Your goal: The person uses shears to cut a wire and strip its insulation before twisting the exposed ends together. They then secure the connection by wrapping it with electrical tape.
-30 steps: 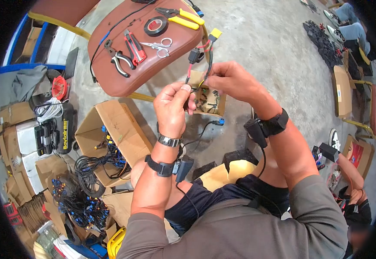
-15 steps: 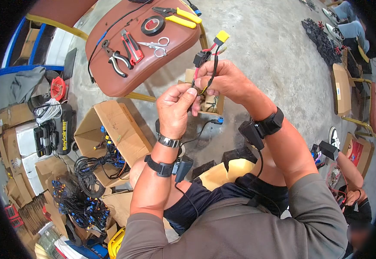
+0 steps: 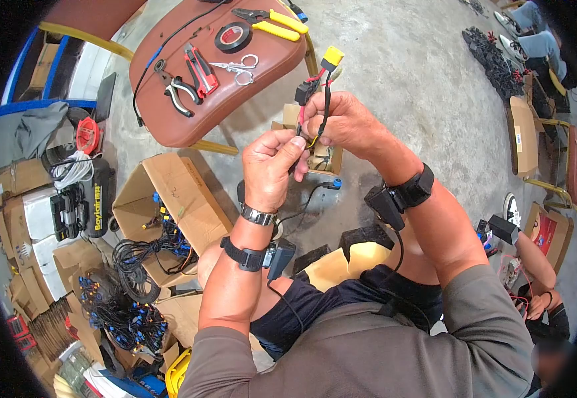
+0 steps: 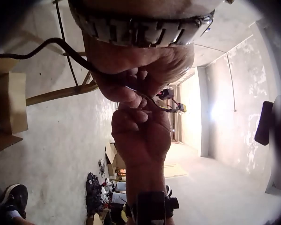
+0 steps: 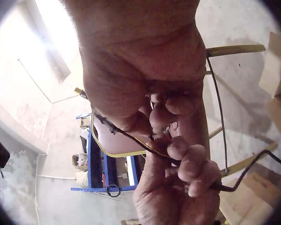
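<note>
Left-hand (image 3: 268, 166) and right-hand (image 3: 347, 123) fingers pinch a red-and-black cable (image 3: 327, 99) close together, seemingly to steady the short stretch between, its yellow connector (image 3: 333, 56) standing free beyond them, right of a brown chair (image 3: 176, 129) holding scissors (image 3: 242, 77) within reach.

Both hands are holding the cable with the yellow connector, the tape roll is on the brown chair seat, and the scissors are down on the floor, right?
Not the scissors: the head view shows them on the brown chair seat, beside the tape roll. Both hands do hold the cable with the yellow connector.
</note>
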